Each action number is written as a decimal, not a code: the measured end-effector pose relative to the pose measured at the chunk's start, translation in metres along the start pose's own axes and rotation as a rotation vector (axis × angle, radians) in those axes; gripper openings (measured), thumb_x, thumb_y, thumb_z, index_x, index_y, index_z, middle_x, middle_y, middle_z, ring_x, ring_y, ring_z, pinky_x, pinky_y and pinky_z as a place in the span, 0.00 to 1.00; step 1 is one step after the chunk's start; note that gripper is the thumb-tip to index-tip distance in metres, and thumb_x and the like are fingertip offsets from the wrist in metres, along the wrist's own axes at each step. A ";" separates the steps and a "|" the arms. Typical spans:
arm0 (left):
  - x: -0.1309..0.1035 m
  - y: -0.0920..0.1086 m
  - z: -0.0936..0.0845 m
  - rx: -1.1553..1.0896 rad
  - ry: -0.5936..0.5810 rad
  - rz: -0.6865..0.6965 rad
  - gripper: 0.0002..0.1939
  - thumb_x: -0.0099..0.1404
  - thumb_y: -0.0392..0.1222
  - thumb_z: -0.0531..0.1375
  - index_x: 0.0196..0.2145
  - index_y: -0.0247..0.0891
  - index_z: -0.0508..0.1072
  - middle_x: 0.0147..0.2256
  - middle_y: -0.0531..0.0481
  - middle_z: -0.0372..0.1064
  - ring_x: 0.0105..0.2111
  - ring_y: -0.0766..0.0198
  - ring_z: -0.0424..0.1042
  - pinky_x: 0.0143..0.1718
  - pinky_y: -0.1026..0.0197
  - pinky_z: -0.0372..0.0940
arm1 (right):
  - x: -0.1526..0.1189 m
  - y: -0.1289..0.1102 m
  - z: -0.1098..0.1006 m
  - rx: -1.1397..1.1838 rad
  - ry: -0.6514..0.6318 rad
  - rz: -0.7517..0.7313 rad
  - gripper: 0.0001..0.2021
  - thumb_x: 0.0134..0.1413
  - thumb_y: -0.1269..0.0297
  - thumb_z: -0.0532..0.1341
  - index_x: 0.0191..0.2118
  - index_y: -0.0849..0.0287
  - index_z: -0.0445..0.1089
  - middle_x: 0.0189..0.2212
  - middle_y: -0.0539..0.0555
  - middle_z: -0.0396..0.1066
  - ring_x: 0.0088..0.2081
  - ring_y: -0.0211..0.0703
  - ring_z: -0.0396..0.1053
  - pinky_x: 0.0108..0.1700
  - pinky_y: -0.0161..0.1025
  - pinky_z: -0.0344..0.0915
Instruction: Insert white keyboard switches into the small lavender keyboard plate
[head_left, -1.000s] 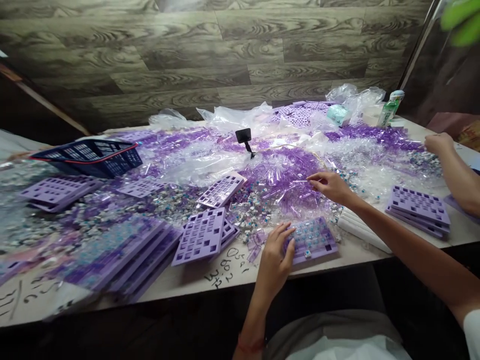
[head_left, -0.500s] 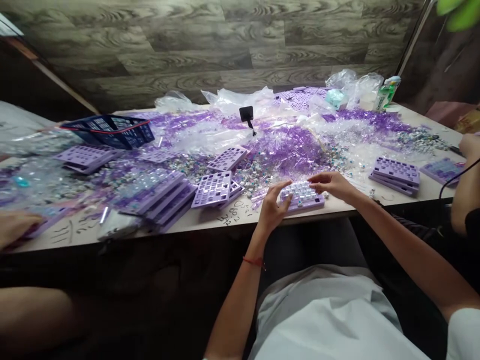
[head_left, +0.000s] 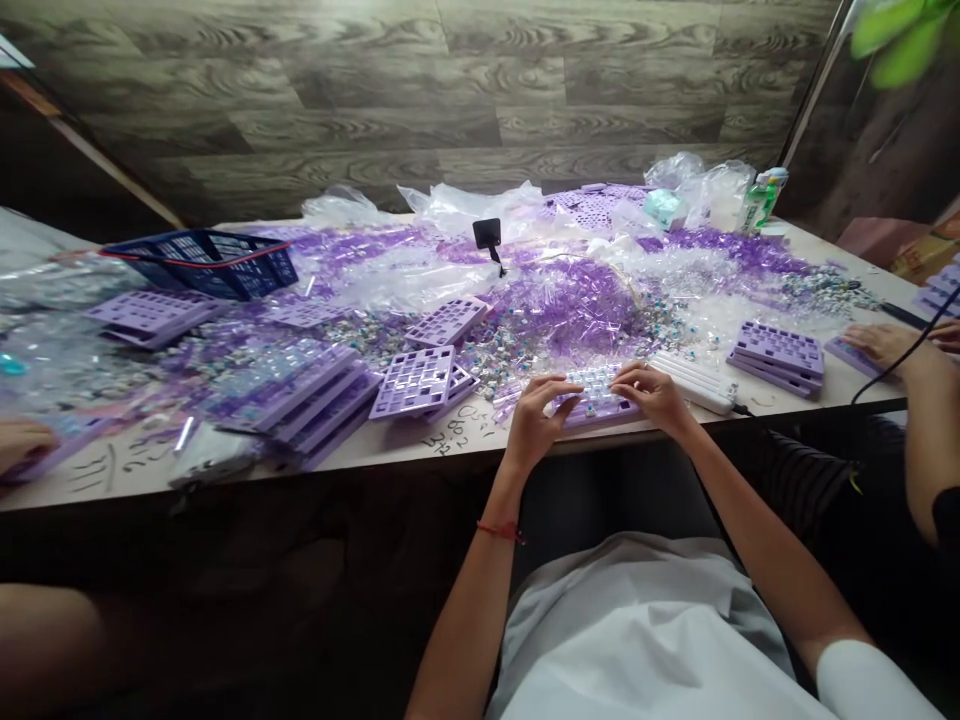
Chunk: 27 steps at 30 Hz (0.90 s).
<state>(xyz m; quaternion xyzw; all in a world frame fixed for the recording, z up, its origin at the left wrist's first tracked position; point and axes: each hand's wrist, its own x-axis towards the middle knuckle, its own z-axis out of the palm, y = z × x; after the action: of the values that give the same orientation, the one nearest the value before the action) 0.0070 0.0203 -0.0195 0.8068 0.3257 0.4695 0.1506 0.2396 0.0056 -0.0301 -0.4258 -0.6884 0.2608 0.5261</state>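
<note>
A light purple keyboard (head_left: 596,412) with pale, clear-looking switches lies at the table's front edge, between my two hands. My left hand (head_left: 541,415) is curled around its left end, thumb on the near side and fingers across the top. Over the right part of the keyboard, my right hand (head_left: 654,397) has its thumb and fingers drawn together at the switches. Anything small between those fingertips is hidden. Right behind my right hand lies a white power strip (head_left: 694,383) with a dark cord.
Stacked purple keyboard frames (head_left: 322,405) stand left; another stack (head_left: 776,355) is right. Loose switches (head_left: 502,355) and purple plastic tubes (head_left: 577,300) cover the middle. A blue basket (head_left: 199,265) and small black stand (head_left: 487,236) are farther back. Co-workers' hands (head_left: 885,345) show at both sides.
The white power strip now lies beside my right hand, where it was not seen before. My right hand has come lower onto the keyboard's right end. The right co-worker's hand has moved nearer.
</note>
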 end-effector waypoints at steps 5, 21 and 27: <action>0.000 -0.004 0.003 -0.023 0.041 -0.032 0.06 0.70 0.42 0.63 0.42 0.43 0.80 0.41 0.47 0.79 0.49 0.56 0.75 0.53 0.49 0.71 | -0.005 -0.004 0.004 -0.175 -0.027 -0.191 0.12 0.66 0.54 0.63 0.39 0.53 0.81 0.38 0.56 0.77 0.43 0.46 0.73 0.49 0.44 0.69; -0.008 0.009 0.000 0.034 0.078 -0.069 0.09 0.72 0.44 0.59 0.42 0.43 0.79 0.40 0.47 0.79 0.45 0.56 0.75 0.52 0.49 0.71 | -0.016 -0.008 0.006 -0.255 -0.056 -0.198 0.07 0.61 0.64 0.68 0.45 0.49 0.81 0.42 0.55 0.79 0.46 0.49 0.75 0.53 0.50 0.71; -0.133 0.018 -0.002 0.070 0.226 -0.221 0.17 0.73 0.49 0.53 0.34 0.42 0.78 0.31 0.47 0.77 0.34 0.58 0.77 0.38 0.54 0.75 | -0.016 -0.014 0.006 -0.157 -0.018 -0.163 0.06 0.62 0.60 0.67 0.42 0.52 0.81 0.40 0.55 0.79 0.45 0.48 0.75 0.53 0.50 0.71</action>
<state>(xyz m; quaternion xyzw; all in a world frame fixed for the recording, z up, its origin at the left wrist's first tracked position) -0.0342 -0.0822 -0.0959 0.7128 0.4433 0.5263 0.1356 0.2311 -0.0143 -0.0287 -0.4058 -0.7438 0.1665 0.5044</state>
